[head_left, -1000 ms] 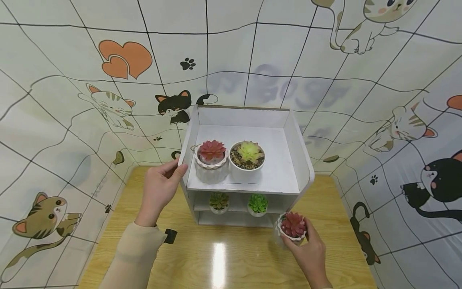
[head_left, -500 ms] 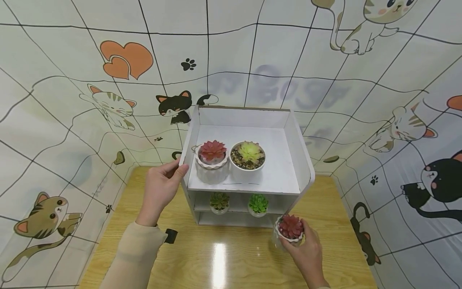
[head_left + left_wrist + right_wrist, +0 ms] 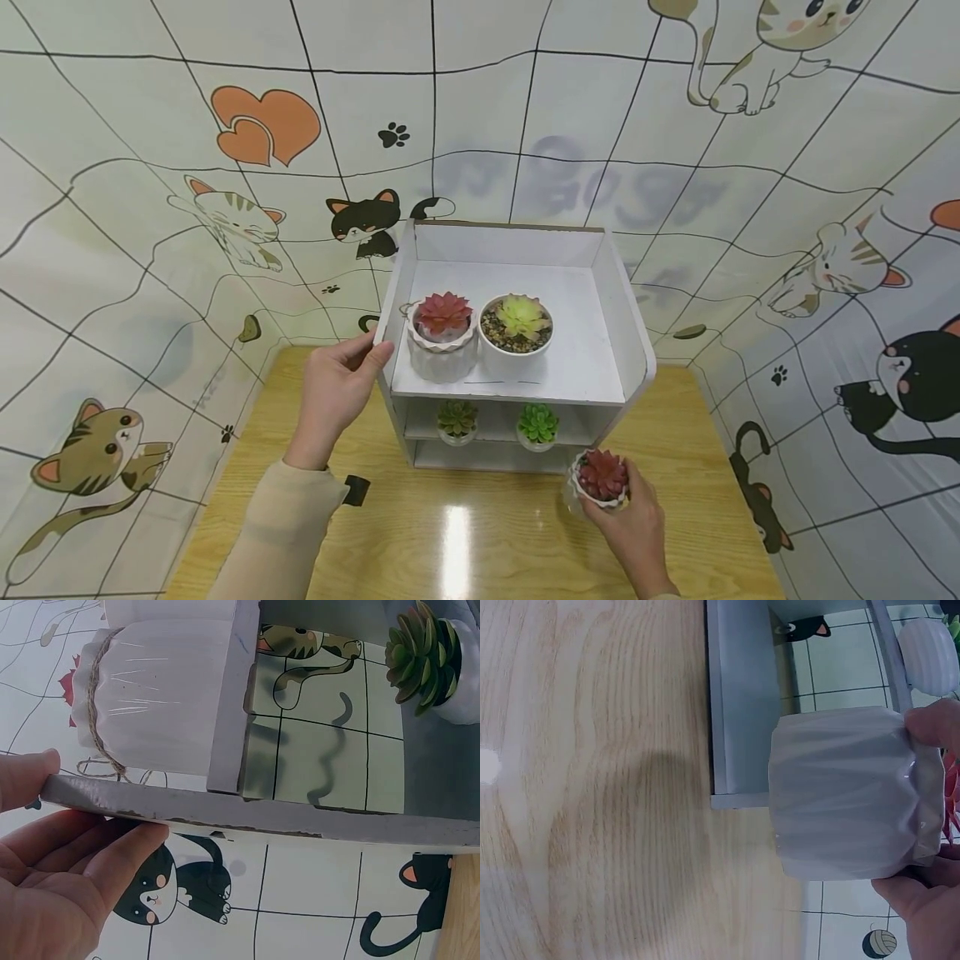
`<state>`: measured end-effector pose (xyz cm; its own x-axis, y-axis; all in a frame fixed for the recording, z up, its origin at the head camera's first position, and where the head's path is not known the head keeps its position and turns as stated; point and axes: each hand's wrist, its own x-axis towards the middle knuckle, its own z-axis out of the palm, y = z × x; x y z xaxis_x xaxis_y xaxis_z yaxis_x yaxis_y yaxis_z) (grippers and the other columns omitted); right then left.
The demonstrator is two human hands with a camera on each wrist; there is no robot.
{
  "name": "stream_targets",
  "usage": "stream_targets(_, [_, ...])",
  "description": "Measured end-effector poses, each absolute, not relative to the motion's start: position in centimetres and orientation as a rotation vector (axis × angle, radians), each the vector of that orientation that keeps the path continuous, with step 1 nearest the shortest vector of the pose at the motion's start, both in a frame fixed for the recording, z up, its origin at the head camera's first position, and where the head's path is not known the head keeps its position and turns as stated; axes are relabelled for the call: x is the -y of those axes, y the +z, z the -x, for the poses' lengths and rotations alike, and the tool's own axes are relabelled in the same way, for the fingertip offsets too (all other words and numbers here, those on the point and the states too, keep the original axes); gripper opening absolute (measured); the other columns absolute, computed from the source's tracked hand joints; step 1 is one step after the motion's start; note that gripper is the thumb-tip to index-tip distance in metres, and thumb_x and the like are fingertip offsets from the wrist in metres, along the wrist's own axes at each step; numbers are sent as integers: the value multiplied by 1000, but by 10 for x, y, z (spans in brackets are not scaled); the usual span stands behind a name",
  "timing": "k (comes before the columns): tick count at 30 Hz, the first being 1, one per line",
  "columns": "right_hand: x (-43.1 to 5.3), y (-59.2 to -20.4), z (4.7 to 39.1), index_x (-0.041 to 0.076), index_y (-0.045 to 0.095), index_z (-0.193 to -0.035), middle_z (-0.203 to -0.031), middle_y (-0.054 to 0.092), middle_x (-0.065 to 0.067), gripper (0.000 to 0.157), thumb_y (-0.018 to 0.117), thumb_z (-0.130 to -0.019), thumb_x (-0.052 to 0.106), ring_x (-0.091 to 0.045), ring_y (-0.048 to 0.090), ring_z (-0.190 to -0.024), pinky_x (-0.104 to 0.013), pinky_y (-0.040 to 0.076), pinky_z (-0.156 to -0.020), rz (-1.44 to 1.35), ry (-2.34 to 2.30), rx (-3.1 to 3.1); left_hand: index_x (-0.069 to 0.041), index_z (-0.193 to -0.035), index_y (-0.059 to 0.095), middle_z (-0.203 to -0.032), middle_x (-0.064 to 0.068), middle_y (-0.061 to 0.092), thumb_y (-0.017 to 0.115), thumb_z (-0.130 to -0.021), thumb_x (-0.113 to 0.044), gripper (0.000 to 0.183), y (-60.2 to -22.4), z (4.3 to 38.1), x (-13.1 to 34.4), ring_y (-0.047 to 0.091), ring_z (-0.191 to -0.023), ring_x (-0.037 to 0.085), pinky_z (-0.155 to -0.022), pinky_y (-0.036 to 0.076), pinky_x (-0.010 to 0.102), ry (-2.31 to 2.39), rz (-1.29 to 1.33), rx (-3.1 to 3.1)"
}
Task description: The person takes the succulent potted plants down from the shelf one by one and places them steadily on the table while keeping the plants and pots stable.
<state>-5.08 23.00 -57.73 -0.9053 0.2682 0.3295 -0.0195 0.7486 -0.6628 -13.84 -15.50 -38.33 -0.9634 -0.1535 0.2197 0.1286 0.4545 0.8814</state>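
My left hand (image 3: 337, 396) pinches the left side panel of a white shelf unit (image 3: 577, 317) between thumb and fingers; the left wrist view shows the panel's worn edge (image 3: 300, 820) in that grip. With my right hand (image 3: 637, 521) I hold a white fluted pot (image 3: 847, 795) near its rim, a dark red succulent (image 3: 603, 474) growing in it. This pot is just in front of the shelf's lower right corner, above the table, its shadow falling on the wood in the right wrist view.
On the top shelf stand a twine-tied pot with a red succulent (image 3: 443, 313) and a white pot with a yellow-green succulent (image 3: 522, 317). Below are two small green succulents (image 3: 457, 417) in white pots. The wooden table (image 3: 510, 550) meets cat-printed walls (image 3: 480, 108).
My right hand has shifted slightly left with the red succulent's pot, closer to the shelf's corner. My left hand keeps its place on the side panel.
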Motion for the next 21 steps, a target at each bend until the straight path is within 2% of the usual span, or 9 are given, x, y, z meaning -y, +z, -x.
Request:
stream_targets(7, [-228, -582, 50, -18, 57, -131, -113, 65, -38, 88, 95, -58, 12, -50, 65, -98, -65, 53, -85, 189, 1001, 2528, 1, -130, 69, -117, 22, 72, 73, -99, -23, 39, -384, 139, 155, 73, -104, 32, -74, 49, 8, -1514, -19, 2439])
stream_targets(21, [-222, -596, 50, -17, 54, -132, -118, 62, -40, 86, 94, -61, 12, -55, 61, -108, -67, 50, -92, 257, 1042, 2572, 0, -130, 69, -119, 21, 72, 74, -98, -22, 39, -386, 139, 155, 73, -105, 31, -76, 50, 9, -1530, -25, 2428])
